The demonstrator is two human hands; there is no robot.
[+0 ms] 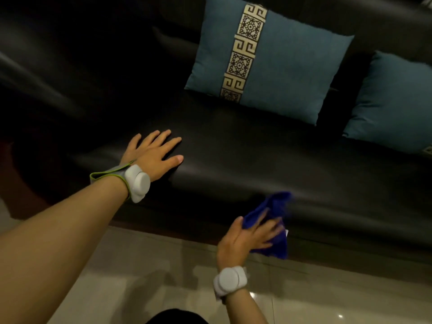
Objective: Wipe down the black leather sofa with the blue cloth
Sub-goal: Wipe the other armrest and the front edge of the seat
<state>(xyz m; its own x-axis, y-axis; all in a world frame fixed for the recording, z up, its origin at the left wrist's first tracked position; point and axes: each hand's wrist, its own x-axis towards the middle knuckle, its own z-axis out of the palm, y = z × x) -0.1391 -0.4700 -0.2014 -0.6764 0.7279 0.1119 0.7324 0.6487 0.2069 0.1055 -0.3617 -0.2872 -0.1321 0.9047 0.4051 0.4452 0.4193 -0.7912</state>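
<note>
The right hand (247,235) presses the blue cloth (272,226) onto the front of the black leather sofa (245,146). Its fingers are spread out over the cloth, and the cloth is bunched up under them. The hand looks blurry, so I think it is in the middle of a wipe.

The left hand (153,153) lies flat and wide on the seat, holding nothing. It sits up and to the left of the cloth hand, well apart from it.

To wipe well, I would open the cloth out flat so more of it rubs the leather. Keep the palm pushing down and make long rows that cross a little.

The seat's front edge curves down right where the cloth is. Below the cloth hand is the shiny floor (145,272), so the cloth could slip off there.

There is lots of bare seat between the 2 hands and past the cloth hand to the right. Far above the cloth hand stand 2 pillows, the patterned pillow (287,66) and the plain pillow (395,101). I think they must be moved to clean under them.
</note>
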